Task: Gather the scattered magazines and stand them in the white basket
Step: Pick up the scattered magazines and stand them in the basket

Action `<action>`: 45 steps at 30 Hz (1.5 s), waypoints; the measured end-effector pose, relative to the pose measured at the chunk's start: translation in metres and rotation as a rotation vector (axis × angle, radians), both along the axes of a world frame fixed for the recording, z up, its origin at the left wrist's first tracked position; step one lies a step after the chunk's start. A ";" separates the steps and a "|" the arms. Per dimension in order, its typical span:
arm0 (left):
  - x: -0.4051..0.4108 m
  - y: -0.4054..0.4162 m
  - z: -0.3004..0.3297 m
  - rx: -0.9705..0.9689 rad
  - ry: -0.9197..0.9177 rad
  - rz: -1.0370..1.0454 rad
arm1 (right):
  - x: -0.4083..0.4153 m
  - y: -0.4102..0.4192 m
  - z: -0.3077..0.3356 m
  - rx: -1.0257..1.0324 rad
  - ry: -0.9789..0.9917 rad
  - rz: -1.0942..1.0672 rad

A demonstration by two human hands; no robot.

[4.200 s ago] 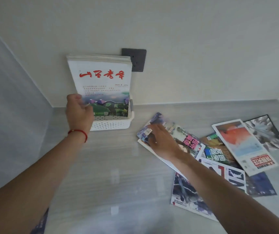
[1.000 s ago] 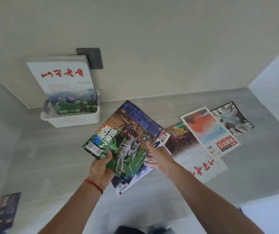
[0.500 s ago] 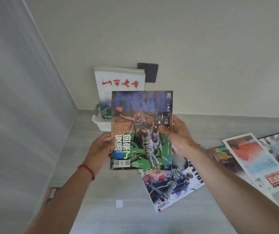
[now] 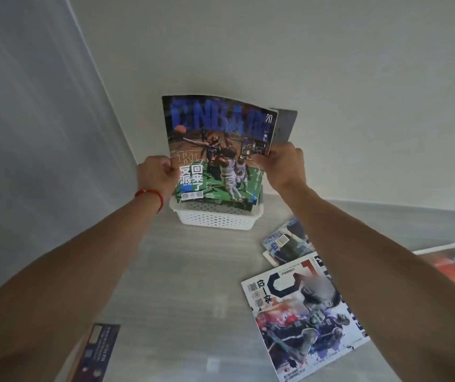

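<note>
Both hands, left [image 4: 157,175] and right [image 4: 283,164], grip an upright basketball magazine [image 4: 218,150] entering the white basket [image 4: 216,219]; more magazines [image 4: 303,312] lie right of it on the bench [image 4: 187,285].

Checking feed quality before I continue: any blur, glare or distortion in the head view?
Head view: wide-angle bending at the edges; basketball magazine over the white basket readable, slightly soft; a blurred patch on the counter magazine; dim, even light, no glare.
</note>
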State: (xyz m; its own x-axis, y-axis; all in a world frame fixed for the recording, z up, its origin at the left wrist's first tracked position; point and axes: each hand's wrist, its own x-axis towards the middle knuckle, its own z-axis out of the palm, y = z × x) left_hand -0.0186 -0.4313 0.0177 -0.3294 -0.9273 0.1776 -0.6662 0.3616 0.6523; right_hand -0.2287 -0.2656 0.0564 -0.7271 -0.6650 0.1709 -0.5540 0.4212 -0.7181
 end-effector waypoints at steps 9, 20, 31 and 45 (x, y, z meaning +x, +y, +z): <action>-0.017 -0.020 -0.020 0.173 0.060 -0.099 | -0.006 -0.016 -0.049 0.020 -0.065 -0.119; -0.020 -0.025 -0.053 0.164 0.008 -0.076 | -0.006 -0.027 -0.068 0.070 -0.037 -0.143; -0.028 -0.043 -0.051 0.084 -0.070 -0.110 | -0.011 -0.035 -0.068 0.036 -0.083 -0.272; -0.010 0.045 -0.049 -0.068 0.096 -0.038 | -0.013 0.102 -0.092 0.380 -0.121 -0.163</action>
State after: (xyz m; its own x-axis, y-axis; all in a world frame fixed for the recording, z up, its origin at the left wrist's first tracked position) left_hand -0.0286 -0.3866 -0.0311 -0.3430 -0.8990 0.2724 -0.5865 0.4314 0.6855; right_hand -0.2419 -0.1639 -0.0354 -0.8275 -0.5390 -0.1574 -0.3794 0.7434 -0.5508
